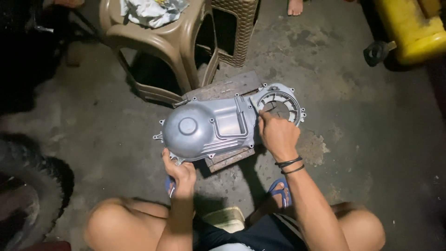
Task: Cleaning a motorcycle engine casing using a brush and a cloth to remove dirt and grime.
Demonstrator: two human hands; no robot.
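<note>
tyre: black rubber tyre (21, 186) at far left edge, dim, only partly in view.
stool: tan plastic stool (172, 44) upper left, a crumpled white cloth (151, 11) on its seat; a woven tan basket-like stool (237, 30) just beside it on the right.
left hand: left hand (180, 173) grips the near left rim of the engine cover, fingers curled around the edge, thumb on top.
engine cover: silver-grey cast metal engine cover (209, 128), lying flat at centre of the concrete floor, outer face up. Long shape: round domed bulge with a small raised disc on the left, a boxed recessed panel in the middle, a round vented ring with spokes (278, 104) on the right end. Bolt ears with holes all along the rim. Matte, clean, light glare on the dome.
board: worn brownish wooden board (227, 88) under the cover, sticking out behind it and at the near edge.
right hand: right hand (278, 137) rests on the cover just beside the vented ring, fingers bent, fingertips touching the ring's inner rim; whether it pinches something small, cannot tell. Two black bands on the wrist.
sandals: blue sandals (280, 191) on the person's feet, near the knees at bottom.
floor: grey stained concrete floor (362, 130).
can: yellow plastic can (411, 30) top right, well apart from the cover.
other person: bare foot (295, 7) at top edge.
</note>
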